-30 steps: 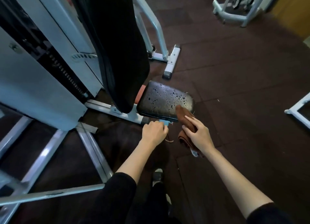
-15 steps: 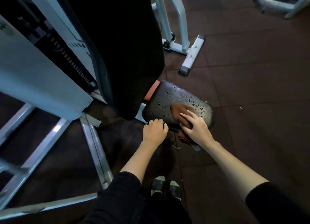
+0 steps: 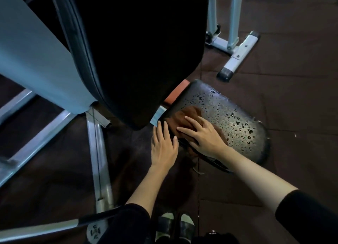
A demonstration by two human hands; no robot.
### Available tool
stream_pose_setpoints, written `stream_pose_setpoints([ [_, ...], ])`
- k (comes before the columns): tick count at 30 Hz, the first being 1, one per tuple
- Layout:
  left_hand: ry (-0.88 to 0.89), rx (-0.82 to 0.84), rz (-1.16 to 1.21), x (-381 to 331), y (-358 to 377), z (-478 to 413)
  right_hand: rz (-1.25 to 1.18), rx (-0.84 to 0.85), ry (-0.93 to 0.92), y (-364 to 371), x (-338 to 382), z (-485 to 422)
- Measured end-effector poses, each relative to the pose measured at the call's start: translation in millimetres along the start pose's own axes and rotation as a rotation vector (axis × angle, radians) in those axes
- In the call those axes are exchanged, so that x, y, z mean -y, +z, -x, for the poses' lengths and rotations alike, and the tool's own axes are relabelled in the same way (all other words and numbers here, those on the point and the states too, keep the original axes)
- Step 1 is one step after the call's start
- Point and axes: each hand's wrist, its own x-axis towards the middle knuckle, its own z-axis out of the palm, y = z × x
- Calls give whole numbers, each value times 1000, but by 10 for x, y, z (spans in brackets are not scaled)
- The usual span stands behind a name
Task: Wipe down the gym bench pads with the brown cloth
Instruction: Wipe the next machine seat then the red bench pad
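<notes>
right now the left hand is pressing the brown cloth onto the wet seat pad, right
No: the head view shows the right hand pressing the cloth onto the wet seat pad; the left hand holds nothing.

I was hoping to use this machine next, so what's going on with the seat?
A person is wiping the wet seat pad with a brown cloth. Their right hand presses the cloth flat onto the part of the pad nearest the back pad. Their left hand is open, fingers straight, just beside the pad's edge. Water droplets cover the rest of the seat, so most of it is not yet wiped.
</notes>
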Motion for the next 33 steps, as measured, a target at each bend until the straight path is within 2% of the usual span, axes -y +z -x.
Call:
stream_pose_setpoints([
  [3,22,11,90,40,125,-71,14,39,-65,5,-274,-193],
  [5,40,1,162,61,154,-96,18,0,-5,-37,-556,-418],
  [9,24,-39,362,125,161,-105,-40,-128,429,-119,-911,-841],
  [12,9,-55,540,161,151,-98,-26,-113,586,-43,-686,-949],
  [15,-11,-105,700,191,165,-95,-54,-58,504,57,-293,-911],
  [19,-59,-182,812,183,237,-98,-38,-16,186,198,177,-700],
  [22,-123,-238,850,134,268,-100,-16,85,-107,177,168,-463],
  [25,-160,-228,889,88,296,-63,29,178,-297,65,-92,-351],
  [27,-137,-208,867,72,325,-43,48,205,-317,-16,-309,-396],
  [29,-128,-191,819,67,336,-54,30,176,-252,-90,-570,-540],
  [31,-149,-164,792,57,314,-67,4,84,-106,-126,-905,-723],
  [33,-158,-153,791,50,277,-67,-17,9,131,-172,-1144,-873],
])
